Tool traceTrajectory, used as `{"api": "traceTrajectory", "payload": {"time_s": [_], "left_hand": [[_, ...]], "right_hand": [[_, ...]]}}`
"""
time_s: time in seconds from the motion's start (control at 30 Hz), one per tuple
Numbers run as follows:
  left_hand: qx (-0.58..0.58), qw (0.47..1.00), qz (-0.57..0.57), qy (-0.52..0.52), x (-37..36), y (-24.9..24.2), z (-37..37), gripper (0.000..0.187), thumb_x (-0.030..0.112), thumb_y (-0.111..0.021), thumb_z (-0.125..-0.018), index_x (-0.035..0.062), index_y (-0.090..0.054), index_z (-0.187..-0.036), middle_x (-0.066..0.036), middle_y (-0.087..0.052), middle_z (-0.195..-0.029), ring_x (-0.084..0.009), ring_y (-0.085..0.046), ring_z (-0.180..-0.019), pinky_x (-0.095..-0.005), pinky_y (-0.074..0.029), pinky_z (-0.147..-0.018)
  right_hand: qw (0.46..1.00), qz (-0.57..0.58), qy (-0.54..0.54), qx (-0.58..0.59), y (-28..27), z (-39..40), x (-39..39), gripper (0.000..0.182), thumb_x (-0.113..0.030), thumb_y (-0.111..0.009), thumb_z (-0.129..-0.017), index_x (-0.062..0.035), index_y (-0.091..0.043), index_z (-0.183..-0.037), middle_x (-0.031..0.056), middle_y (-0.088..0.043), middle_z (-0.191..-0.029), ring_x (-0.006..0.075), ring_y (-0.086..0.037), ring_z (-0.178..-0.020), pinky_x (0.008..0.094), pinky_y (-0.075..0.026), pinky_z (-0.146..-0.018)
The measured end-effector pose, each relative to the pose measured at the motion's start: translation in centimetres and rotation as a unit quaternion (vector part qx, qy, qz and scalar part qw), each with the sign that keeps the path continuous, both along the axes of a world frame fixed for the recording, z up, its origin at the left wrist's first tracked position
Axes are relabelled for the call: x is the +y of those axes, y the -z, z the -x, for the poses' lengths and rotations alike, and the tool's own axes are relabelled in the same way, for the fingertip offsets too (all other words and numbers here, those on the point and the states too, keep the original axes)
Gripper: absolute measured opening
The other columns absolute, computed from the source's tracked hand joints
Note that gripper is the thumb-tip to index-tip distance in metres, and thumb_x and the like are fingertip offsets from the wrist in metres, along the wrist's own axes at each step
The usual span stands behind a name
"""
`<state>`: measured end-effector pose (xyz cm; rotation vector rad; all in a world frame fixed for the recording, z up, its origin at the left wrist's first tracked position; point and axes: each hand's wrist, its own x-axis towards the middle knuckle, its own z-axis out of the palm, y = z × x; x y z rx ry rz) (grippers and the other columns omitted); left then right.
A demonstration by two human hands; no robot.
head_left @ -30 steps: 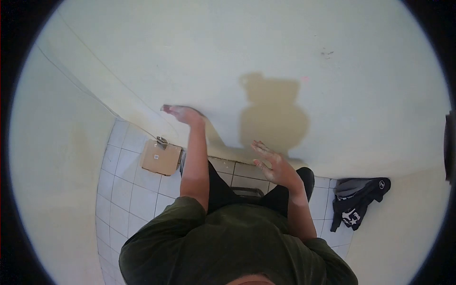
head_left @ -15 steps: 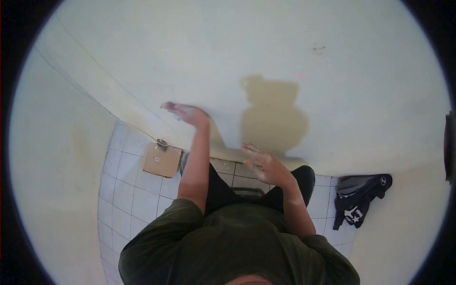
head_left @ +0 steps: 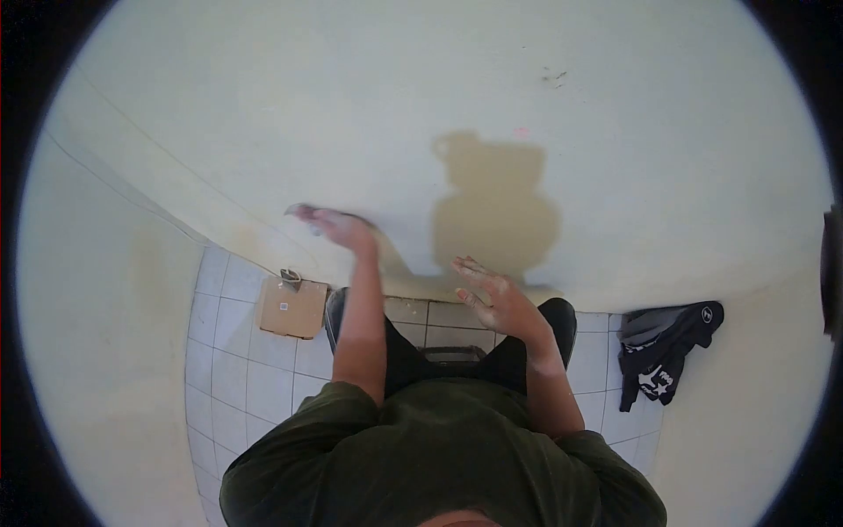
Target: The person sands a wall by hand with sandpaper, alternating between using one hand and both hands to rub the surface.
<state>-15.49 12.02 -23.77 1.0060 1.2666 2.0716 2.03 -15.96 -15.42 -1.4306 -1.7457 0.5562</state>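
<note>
My left hand (head_left: 338, 228) reaches forward to the pale wall (head_left: 351, 114), its fingers stretched out and pressed together, blurred by motion. A thin dark grey edge (head_left: 292, 210) shows at its fingertips; what it belongs to cannot be made out. In front of my lap, near the foot of the wall, my right hand (head_left: 502, 301) is raised with its thumb apart from its fingers. Whitish dust covers its fingers, and nothing is in it. The shadow of my head and body falls on the wall between and above the hands.
On the tiled floor (head_left: 230, 351) at the left lies a cardboard box (head_left: 294, 309) with a small grey object (head_left: 291, 278) on it. A thin cable (head_left: 132, 191) runs along the left wall corner. At the right lies a dark garment (head_left: 663, 351) with white print. My knees are close to the wall.
My left hand sits slightly further left and lower in view. The right hand has shifted slightly right. The view has tilted a little, so the wall marks appear further left and higher.
</note>
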Motion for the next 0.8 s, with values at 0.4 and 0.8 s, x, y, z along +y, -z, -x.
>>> {"api": "traceTrajectory", "payload": {"time_s": [0.4, 0.8], "left_hand": [[0.223, 0.971, -0.080, 0.038, -7.3, -2.0, -6.2, 0.068, 0.026, -0.037, -0.108, -0.0093, -0.005, -0.157, -0.029, -0.004, -0.166, -0.0400, -0.005, -0.155, -0.0433, -0.003, -0.125], [0.472, 0.848, -0.187, 0.151, -8.3, 1.8, -5.3, 0.063, 0.022, -0.035, -0.102, -0.0063, -0.021, -0.157, -0.032, -0.009, -0.164, -0.0486, -0.004, -0.153, -0.0610, 0.000, -0.121]], "right_hand": [[0.999, 0.004, 0.000, 0.035, -0.7, -0.1, -0.1, 0.045, -0.012, -0.065, -0.095, -0.0020, -0.057, -0.138, 0.0238, -0.055, -0.142, 0.0395, -0.048, -0.137, 0.0438, -0.039, -0.114], [0.998, -0.020, 0.010, 0.056, -0.4, -0.2, 0.1, 0.040, -0.014, -0.067, -0.093, 0.0065, -0.063, -0.126, 0.0272, -0.062, -0.129, 0.0408, -0.056, -0.128, 0.0431, -0.045, -0.108]]}}
